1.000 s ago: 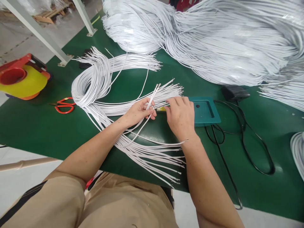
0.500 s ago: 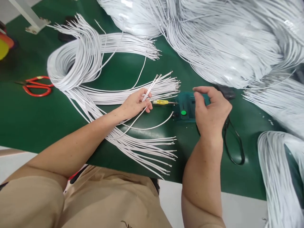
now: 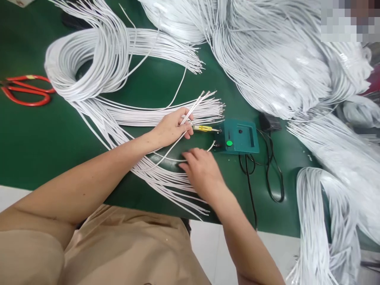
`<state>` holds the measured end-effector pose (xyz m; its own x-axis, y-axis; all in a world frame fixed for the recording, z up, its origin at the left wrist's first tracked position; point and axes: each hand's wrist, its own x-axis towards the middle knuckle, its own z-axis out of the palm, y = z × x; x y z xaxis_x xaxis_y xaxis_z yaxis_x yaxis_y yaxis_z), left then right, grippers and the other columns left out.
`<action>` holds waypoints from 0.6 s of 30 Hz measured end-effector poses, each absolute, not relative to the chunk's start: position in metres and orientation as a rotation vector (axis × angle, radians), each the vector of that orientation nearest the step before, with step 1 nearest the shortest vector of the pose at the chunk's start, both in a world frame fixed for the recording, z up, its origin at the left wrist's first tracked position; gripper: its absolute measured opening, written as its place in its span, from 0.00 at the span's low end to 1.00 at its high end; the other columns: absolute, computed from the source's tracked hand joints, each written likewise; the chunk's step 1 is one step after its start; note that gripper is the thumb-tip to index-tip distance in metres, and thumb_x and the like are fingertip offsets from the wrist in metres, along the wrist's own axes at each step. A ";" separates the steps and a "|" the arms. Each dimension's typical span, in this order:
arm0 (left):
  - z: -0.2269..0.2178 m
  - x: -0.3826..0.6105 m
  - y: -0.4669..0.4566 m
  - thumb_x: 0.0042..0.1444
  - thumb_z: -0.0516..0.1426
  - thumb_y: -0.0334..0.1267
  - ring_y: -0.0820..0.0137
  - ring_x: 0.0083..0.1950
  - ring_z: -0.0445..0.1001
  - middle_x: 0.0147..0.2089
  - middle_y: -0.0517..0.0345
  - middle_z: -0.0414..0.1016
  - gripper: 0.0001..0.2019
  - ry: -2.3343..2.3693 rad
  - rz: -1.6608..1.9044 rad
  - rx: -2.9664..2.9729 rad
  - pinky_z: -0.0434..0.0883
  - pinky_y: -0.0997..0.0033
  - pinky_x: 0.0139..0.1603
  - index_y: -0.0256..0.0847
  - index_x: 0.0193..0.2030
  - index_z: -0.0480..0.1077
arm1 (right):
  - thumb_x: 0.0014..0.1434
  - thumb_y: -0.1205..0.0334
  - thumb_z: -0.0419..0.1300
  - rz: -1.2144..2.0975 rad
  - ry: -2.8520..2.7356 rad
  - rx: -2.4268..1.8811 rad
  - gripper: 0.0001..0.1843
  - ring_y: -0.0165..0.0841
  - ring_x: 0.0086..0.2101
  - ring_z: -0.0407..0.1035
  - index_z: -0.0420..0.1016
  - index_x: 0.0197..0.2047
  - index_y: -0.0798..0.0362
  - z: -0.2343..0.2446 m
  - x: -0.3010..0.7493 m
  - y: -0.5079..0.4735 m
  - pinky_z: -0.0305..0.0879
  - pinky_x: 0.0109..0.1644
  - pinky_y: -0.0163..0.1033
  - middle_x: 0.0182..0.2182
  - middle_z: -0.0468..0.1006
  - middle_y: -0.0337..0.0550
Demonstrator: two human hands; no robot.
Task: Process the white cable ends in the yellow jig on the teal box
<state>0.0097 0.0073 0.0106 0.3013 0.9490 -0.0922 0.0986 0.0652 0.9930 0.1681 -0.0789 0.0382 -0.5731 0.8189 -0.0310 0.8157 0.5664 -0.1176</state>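
Note:
My left hand (image 3: 175, 126) is closed on a few white wires (image 3: 195, 105), whose ends stick up past the fingers. Just right of its fingertips, a yellow-handled probe (image 3: 203, 128) points its metal tip at a small green box (image 3: 247, 148) with a bright green button. Whether the fingers also touch the probe is hidden. My right hand (image 3: 203, 172) hovers over the lower fan of white wires (image 3: 166, 180), thumb and index finger slightly apart. Close to those fingertips runs a single white wire (image 3: 211, 145) that ends at the box's left side.
A coiled bundle of white wires (image 3: 59, 67) lies at the left, near red-handled scissors (image 3: 28, 91). Large wire heaps (image 3: 273, 59) fill the back right, and another bundle (image 3: 310, 206) hangs over the front edge. Black cords (image 3: 268, 174) trail from the box.
My right hand has moved left and down from above the green box to the lower wires, uncovering the box. My left hand still holds its wires. The view has shifted slightly.

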 end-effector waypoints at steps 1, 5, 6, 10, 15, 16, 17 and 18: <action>0.012 0.009 0.007 0.54 0.53 0.29 0.74 0.28 0.75 0.28 0.63 0.75 0.08 1.085 0.874 1.358 0.70 0.70 0.37 0.40 0.42 0.62 | 0.65 0.61 0.55 0.163 -2.775 -1.496 0.09 0.40 0.35 0.68 0.74 0.38 0.55 0.035 0.161 -0.095 0.61 0.39 0.44 0.34 0.76 0.49; 0.013 0.009 0.007 0.54 0.52 0.29 0.73 0.29 0.76 0.29 0.63 0.76 0.09 1.075 0.864 1.376 0.70 0.68 0.38 0.41 0.42 0.63 | 0.64 0.69 0.52 0.421 -2.878 -1.370 0.07 0.36 0.30 0.65 0.71 0.37 0.54 0.037 0.149 -0.140 0.58 0.33 0.41 0.30 0.73 0.43; 0.012 0.009 0.007 0.54 0.52 0.29 0.72 0.29 0.77 0.29 0.63 0.76 0.09 1.073 0.863 1.376 0.70 0.68 0.38 0.41 0.42 0.63 | 0.64 0.68 0.53 0.534 -2.883 -1.325 0.07 0.35 0.30 0.65 0.72 0.38 0.54 0.040 0.151 -0.142 0.59 0.33 0.40 0.30 0.73 0.42; 0.007 0.010 0.009 0.52 0.52 0.28 0.73 0.28 0.76 0.28 0.64 0.76 0.10 1.077 0.863 1.377 0.70 0.68 0.38 0.41 0.42 0.63 | 0.66 0.63 0.54 0.621 -2.732 -1.349 0.10 0.32 0.34 0.69 0.75 0.36 0.52 0.053 0.178 -0.107 0.64 0.38 0.37 0.33 0.77 0.42; 0.003 0.010 0.010 0.53 0.52 0.28 0.72 0.28 0.77 0.28 0.64 0.77 0.10 1.070 0.862 1.370 0.70 0.68 0.37 0.41 0.42 0.63 | 0.60 0.64 0.59 -0.427 -2.508 -1.674 0.08 0.47 0.51 0.66 0.75 0.44 0.53 0.054 0.219 -0.044 0.56 0.59 0.58 0.49 0.75 0.53; 0.003 0.010 0.011 0.53 0.52 0.29 0.72 0.29 0.77 0.28 0.64 0.77 0.10 1.067 0.857 1.373 0.70 0.68 0.37 0.41 0.43 0.63 | 0.59 0.64 0.60 -0.521 -2.523 -1.674 0.10 0.49 0.55 0.63 0.75 0.45 0.53 0.053 0.224 -0.037 0.51 0.62 0.62 0.52 0.73 0.54; 0.002 0.010 0.011 0.54 0.52 0.29 0.72 0.29 0.77 0.28 0.64 0.77 0.10 1.063 0.853 1.375 0.70 0.68 0.37 0.42 0.43 0.63 | 0.57 0.64 0.61 -0.571 -2.552 -1.665 0.11 0.50 0.57 0.61 0.75 0.45 0.53 0.052 0.227 -0.033 0.47 0.64 0.64 0.54 0.72 0.54; 0.002 0.010 0.011 0.54 0.51 0.29 0.72 0.29 0.78 0.29 0.64 0.77 0.10 1.063 0.850 1.376 0.70 0.68 0.37 0.42 0.43 0.63 | 0.56 0.64 0.62 -0.591 -2.586 -1.649 0.11 0.50 0.59 0.60 0.75 0.44 0.53 0.052 0.229 -0.031 0.45 0.65 0.65 0.55 0.71 0.54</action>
